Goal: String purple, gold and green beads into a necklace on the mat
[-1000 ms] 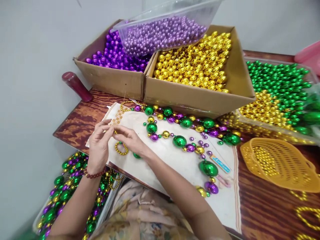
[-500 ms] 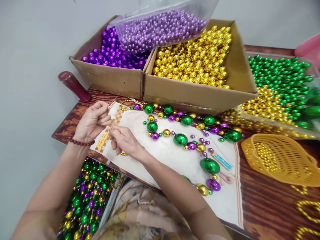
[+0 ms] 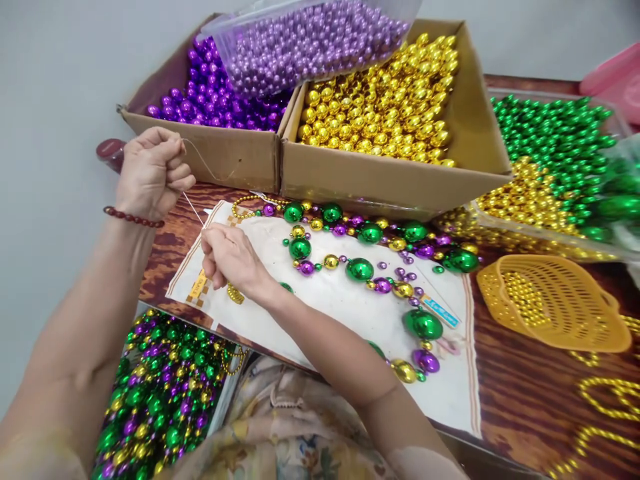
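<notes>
1. The left hand, beside a cardboard box, is curled closed around a white thread.
2. The thread runs straight down to the right hand, its fingers also folded tightly on it.
3. A gold bead loop shows just under the right hand.
4. A multicoloured bead strand curves across the white cloth on the table.

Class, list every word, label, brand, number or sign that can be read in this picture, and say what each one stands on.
Nothing is sharp enough to quote.
Blue-and-orange strip lying on the white cloth: marks like lettering, too blurred to read.
Orange patch at the cloth's checked end: marks like lettering, too small and blurred to read.
</notes>
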Motion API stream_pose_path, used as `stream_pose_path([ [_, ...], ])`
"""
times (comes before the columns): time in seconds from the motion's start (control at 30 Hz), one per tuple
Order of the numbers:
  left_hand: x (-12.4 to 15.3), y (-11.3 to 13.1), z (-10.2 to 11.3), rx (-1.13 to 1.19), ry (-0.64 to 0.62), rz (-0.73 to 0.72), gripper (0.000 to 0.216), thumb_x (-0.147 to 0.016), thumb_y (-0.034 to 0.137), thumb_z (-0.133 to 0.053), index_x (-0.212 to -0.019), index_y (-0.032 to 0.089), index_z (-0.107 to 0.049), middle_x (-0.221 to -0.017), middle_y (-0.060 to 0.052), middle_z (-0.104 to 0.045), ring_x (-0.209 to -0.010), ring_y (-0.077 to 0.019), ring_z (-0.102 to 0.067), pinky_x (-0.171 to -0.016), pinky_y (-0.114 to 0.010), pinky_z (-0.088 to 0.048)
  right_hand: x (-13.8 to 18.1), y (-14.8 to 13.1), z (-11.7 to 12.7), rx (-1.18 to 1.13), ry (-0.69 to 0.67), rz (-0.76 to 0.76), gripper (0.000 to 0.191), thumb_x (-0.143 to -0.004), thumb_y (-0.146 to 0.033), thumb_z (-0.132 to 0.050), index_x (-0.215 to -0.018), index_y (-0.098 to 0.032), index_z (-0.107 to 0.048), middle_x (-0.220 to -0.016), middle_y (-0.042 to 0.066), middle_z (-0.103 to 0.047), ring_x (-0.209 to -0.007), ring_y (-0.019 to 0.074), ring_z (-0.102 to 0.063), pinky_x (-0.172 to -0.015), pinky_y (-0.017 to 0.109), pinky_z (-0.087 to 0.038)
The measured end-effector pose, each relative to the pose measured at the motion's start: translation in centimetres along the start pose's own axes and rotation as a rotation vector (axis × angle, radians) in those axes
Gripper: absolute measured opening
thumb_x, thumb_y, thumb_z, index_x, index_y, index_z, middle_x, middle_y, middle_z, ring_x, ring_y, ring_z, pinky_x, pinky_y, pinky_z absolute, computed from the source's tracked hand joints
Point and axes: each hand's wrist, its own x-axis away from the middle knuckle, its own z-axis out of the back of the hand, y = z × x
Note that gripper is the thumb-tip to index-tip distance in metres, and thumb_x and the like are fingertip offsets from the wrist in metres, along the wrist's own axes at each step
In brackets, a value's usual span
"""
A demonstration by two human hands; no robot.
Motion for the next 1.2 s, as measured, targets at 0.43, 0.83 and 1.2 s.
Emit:
stream_pose_path([
  [0.43,-2.7,3.6,-2.3,-0.16,-0.022,-0.159,0.03,-0.094,-0.001,-0.04,-0.071,0.017,-0.036,-0.051,0.012,-0.02,-0.036,0.003,-0.021,-0.049,-0.009,-0.019,-1.2,-3.3,0.6,-0.069,0.004,0.03,0.021,-0.09,-0.023,-0.039,-0.071,-0.019,-0.047,-0.046,-0.004,-0.055,-0.033,0.0086,-0.048,-0.034,0.017,-0.037],
  [0.83,-3.9,3.5,-0.8,-0.209,0.057,-0.224,0.032,-0.089,-0.006,-0.035,-0.069,0.019,-0.033,-0.048,0.011,-0.022,-0.034,0.0008,-0.018,-0.046,-0.007,-0.018,2.4,-0.2,0.6,-0.104,-0.033,-0.113,0.02,-0.086,-0.02,-0.038,-0.069,-0.019,-0.048,-0.05,-0.004,-0.057,-0.035,0.0072,-0.049,-0.037,0.016,-0.037],
  [1.2,-5.1,-6.8,6.6,-0.431,0.139,0.014,0.012,-0.087,0.008,-0.056,-0.078,0.014,-0.051,-0.056,0.008,-0.045,-0.044,-0.0034,-0.032,-0.051,-0.02,-0.036,1.9,6.0,3.6,-0.022,0.075,-0.153,0.016,-0.08,-0.022,-0.045,-0.065,-0.019,-0.05,-0.047,-0.008,-0.033,-0.041,0.0069,-0.028,-0.04,0.017,-0.022],
])
